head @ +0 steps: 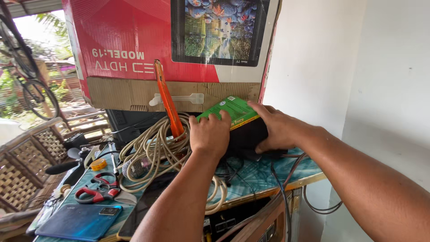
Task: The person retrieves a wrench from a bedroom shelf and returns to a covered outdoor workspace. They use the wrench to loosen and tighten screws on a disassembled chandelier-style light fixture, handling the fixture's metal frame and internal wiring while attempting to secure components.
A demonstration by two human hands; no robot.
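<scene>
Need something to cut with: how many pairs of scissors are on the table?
1: red-handled scissors at the table's left end, beside the blue phone. More may hide under the cables.

- We see a home repair corner, half open to a yard.
- Cables (152,148), scissors (96,190) and a phone (80,222) crowd the surface (255,177).
- A TV box (134,45) stands behind.

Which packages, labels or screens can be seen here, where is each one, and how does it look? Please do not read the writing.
Cardboard box: large, upside down at the top, red and white, with a colourful picture panel.
Green package: small, flat, green with a yellow strip, on a black object, held between left hand and right hand.
Smartphone: bottom left on the table, lying back side up, blue, rectangular.
</scene>
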